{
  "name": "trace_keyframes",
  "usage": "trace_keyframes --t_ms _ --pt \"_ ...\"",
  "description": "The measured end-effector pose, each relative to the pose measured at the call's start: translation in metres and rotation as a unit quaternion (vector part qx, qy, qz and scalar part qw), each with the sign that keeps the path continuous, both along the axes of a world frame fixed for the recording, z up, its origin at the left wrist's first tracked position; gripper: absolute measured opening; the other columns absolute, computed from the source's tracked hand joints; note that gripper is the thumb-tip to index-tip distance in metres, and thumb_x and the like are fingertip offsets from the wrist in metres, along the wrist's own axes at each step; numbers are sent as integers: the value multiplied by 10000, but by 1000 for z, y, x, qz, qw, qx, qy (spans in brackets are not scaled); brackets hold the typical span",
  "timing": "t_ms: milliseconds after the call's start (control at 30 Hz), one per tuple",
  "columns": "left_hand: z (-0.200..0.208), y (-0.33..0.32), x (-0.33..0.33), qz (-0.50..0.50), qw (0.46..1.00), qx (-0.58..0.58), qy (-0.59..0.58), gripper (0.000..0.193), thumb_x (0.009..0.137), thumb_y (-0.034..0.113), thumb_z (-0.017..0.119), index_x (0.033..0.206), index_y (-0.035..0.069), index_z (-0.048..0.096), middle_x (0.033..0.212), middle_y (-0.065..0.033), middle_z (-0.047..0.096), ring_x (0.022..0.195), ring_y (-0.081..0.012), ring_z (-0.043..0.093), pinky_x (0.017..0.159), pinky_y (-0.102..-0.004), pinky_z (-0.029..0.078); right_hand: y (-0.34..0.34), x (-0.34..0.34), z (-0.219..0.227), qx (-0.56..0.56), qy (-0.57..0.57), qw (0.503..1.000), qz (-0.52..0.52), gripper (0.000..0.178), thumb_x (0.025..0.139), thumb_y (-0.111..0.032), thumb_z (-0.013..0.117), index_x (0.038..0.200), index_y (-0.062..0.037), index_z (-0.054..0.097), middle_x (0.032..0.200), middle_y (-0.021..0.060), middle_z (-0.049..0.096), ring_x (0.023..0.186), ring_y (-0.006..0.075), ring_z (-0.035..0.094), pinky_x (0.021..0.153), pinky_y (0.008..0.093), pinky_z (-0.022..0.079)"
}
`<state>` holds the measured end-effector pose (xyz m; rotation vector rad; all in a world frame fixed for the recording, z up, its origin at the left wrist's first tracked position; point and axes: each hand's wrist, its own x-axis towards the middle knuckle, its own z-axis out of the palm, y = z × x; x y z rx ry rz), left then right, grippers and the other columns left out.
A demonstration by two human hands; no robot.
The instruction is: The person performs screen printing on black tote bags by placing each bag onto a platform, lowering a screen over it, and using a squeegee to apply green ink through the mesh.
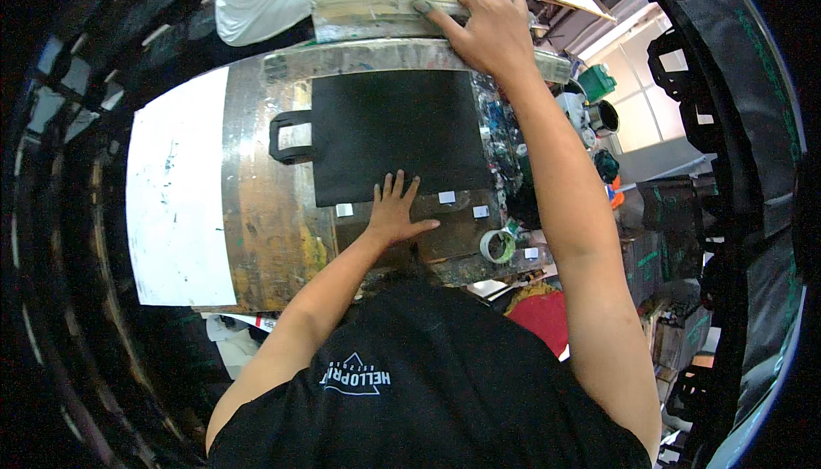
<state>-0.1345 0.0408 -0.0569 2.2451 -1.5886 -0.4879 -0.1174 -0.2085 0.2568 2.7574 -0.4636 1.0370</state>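
Note:
A flat black bag [398,135] lies on the stained wooden table, its looped handle [291,137] sticking out to the left. With fingers spread, my left hand [395,212] rests palm down at the bag's near edge, fingertips on the black fabric. At the far side, my right hand [496,31] is closed over the top of a paint-stained frame [376,17]; the thumb shows along its near face, the other fingers are partly hidden. Another stained bar [359,60] runs across just behind the bag. Small white pads [345,210] sit along the bag's near edge.
A roll of tape [497,247] stands at the table's near right. White sheeting [180,187] covers the left end. Beyond the right side are a green container [597,82] and a dark-mouthed can [604,117]. More black bags [676,225] hang or stack at the right.

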Motion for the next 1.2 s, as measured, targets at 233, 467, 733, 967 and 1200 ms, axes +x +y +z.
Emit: trace_keyframes --t_ms 233,467,733,967,1200 --pt "133 15 72 106 753 -325 562 843 981 481 677 1566 -20 336 1443 -295 546 1367 -415 525 1117 -479 465 17 -18 -12 10 18 1000 -12 548 896 -628 617 1047 -115 733 966 139 728 988 339 664 876 519 406" --pt "174 68 72 192 544 -329 748 1023 967 789 346 1598 1 180 1511 -312 428 1369 -432 504 1178 -556 409 68 -84 -78 52 111 992 6 567 874 -530 690 1217 -81 644 1103 149 625 1141 350 564 977 546 369" --pt "78 104 38 334 491 -214 776 1115 892 827 483 1599 14 196 1541 -294 376 1437 -419 413 1189 -513 393 83 -107 -172 117 216 969 33 658 651 -115 827 1251 -116 556 1089 98 577 1106 307 556 970 506 376" --pt "59 104 31 407 486 -194 749 1096 886 847 473 1591 39 247 1527 -244 418 1389 -383 469 1140 -514 429 76 -99 -192 132 268 954 29 629 672 -139 830 1241 -138 563 1096 93 597 1087 303 568 883 485 384" --pt "34 102 32 403 475 -194 757 1051 893 844 471 1578 66 297 1477 -205 477 1296 -343 541 1091 -509 475 51 -85 -177 182 285 941 -7 646 733 -185 851 1294 -141 534 1185 100 619 1175 320 572 955 524 408"
